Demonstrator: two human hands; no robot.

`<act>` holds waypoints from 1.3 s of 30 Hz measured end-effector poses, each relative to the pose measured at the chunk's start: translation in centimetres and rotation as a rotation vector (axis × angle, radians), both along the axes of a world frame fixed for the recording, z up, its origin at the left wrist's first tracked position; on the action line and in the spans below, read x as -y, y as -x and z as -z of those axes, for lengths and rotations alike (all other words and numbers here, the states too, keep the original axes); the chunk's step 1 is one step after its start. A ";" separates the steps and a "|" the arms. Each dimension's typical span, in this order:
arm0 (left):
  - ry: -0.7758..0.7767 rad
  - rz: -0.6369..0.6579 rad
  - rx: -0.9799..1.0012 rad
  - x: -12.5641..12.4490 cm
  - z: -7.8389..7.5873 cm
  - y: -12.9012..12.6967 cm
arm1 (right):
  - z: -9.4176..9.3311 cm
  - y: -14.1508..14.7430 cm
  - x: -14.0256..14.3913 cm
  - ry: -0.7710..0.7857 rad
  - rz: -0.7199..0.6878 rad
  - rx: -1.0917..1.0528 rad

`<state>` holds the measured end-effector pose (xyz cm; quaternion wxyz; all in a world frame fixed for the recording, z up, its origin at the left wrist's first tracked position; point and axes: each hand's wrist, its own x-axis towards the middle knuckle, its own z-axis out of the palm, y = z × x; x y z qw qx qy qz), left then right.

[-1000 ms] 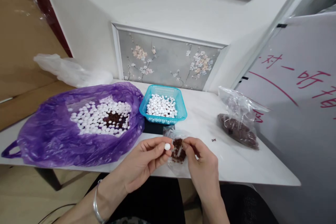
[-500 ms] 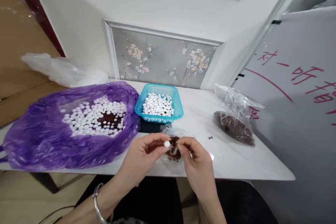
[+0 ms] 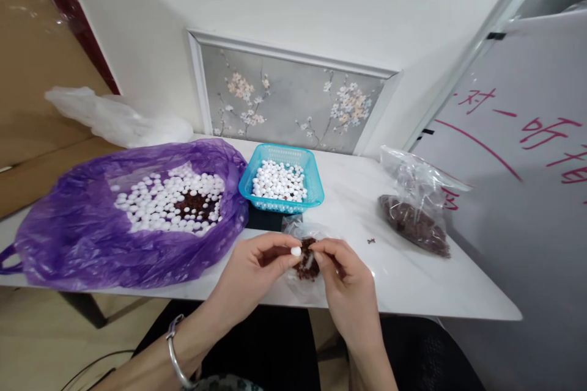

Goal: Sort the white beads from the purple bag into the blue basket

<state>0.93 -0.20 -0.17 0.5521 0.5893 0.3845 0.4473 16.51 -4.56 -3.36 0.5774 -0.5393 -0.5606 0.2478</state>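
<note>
Between thumb and forefinger, my left hand [image 3: 247,272] pinches a small white ball [image 3: 296,251]. My right hand [image 3: 351,281] is closed in a pinch just to the right of the ball; whatever its fingertips hold is too small to make out. Beneath both hands lies an open clear plastic bag [image 3: 293,227] with small dark brown pieces [image 3: 308,264] in it. Beyond the hands, a blue plastic basket [image 3: 316,186] holds many white balls [image 3: 277,180]. To the left, a purple plastic bag [image 3: 68,238] spreads open around more white balls and a patch of brown pieces.
A clear zip bag of brown material [image 3: 415,223] lies at the right of the white table [image 3: 477,290]. One tiny brown piece [image 3: 371,241] is on the tabletop. White plastic [image 3: 114,119] sits at the back left, and a whiteboard [image 3: 518,214] leans on the right.
The view has shifted slightly, so everything sits a little further right. Both hands keep their pinches above the clear bag, and the white ball appears slightly turned in my left fingers.
</note>
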 end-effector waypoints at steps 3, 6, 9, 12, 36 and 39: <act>0.014 0.011 0.023 0.0 0.1 0.1 | -0.4 0.2 0.4 0.022 -0.015 -0.027; 0.068 0.075 0.067 0.2 0.2 0.3 | -1.3 0.5 1.0 0.049 -0.090 -0.107; 0.096 0.109 0.092 0.4 0.2 0.5 | -2.1 0.9 1.7 0.044 -0.124 -0.150; 0.091 0.097 0.083 0.6 0.0 0.5 | -2.4 1.4 1.9 0.022 -0.095 -0.167; -0.031 0.055 0.066 1.1 -0.5 0.4 | -1.6 2.5 2.0 -0.090 0.116 0.089; -0.024 0.063 0.069 1.2 -0.5 0.3 | -1.4 2.7 2.0 -0.109 0.128 0.094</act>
